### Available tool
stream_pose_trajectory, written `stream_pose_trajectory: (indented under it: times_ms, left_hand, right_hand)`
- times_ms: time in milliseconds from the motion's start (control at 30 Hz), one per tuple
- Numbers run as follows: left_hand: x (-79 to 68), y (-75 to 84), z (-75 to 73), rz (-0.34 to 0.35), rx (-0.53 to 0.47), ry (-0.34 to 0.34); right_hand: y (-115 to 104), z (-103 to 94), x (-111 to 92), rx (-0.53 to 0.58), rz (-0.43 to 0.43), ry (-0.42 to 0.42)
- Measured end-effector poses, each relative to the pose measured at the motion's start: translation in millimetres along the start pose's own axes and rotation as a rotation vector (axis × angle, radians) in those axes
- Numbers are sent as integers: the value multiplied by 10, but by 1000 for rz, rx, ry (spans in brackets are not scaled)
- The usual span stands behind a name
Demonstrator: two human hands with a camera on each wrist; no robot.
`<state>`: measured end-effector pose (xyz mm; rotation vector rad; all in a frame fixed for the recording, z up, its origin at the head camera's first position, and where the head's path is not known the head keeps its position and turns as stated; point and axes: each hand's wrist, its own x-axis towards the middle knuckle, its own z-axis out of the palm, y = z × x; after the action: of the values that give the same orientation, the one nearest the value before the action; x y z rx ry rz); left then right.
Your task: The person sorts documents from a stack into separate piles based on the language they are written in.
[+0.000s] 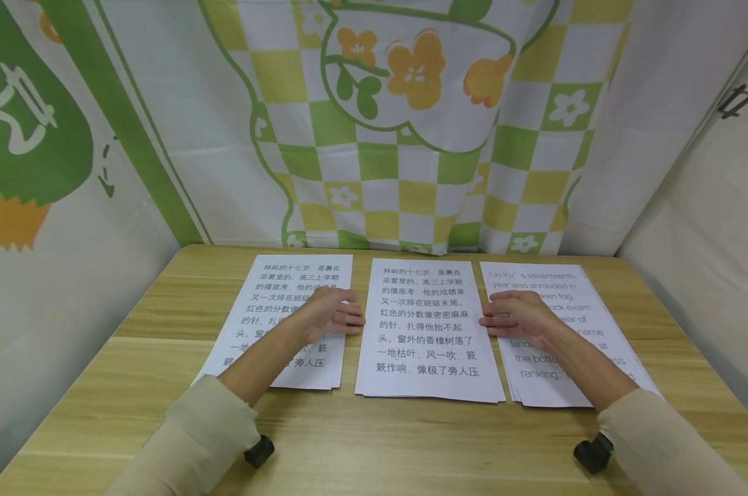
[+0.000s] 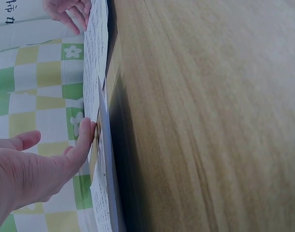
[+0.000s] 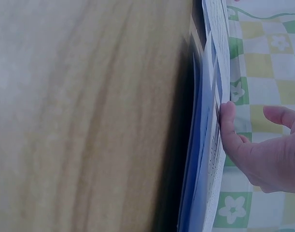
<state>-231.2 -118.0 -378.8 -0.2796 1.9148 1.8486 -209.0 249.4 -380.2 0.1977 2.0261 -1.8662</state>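
Three stacks of printed paper lie side by side on the wooden table. The left stack (image 1: 302, 272) and the middle stack (image 1: 420, 331) carry Chinese text, while the right stack (image 1: 535, 389) carries English text. My left hand (image 1: 327, 313) reaches over the left stack, fingers extended to the left edge of the middle stack. Over the right stack my right hand (image 1: 523, 317) lies with its fingertips at the middle stack's right edge. Each wrist view shows straight fingers (image 2: 82, 142) at the sheets, the thumb held apart. Neither hand grips any paper.
The wooden table (image 1: 411, 448) extends in front of the stacks. A checkered, flowered cloth (image 1: 405, 172) hangs behind the table, with printed cloth walls on both sides. Dark wrist devices (image 1: 259, 451) show below both sleeves.
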Motion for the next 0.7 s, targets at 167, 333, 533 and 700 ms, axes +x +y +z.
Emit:
stream_pose_trajectory:
  times_ms: [167,333,533,700]
  left_hand:
    - [-2,4,-1,2,-4,-4]
    - [-3,-2,-1,9,-8,-20]
    - [5,-12,2,12,-3,-31]
    - [1,-15,-6,15,-7,-38]
  right_hand:
    - [-21,9,-1,35,18,5]
    - [-41,26,10,45,25,3]
    - [-58,54,6,-26,21,29]
    - [-47,52,11,-74,25,44]
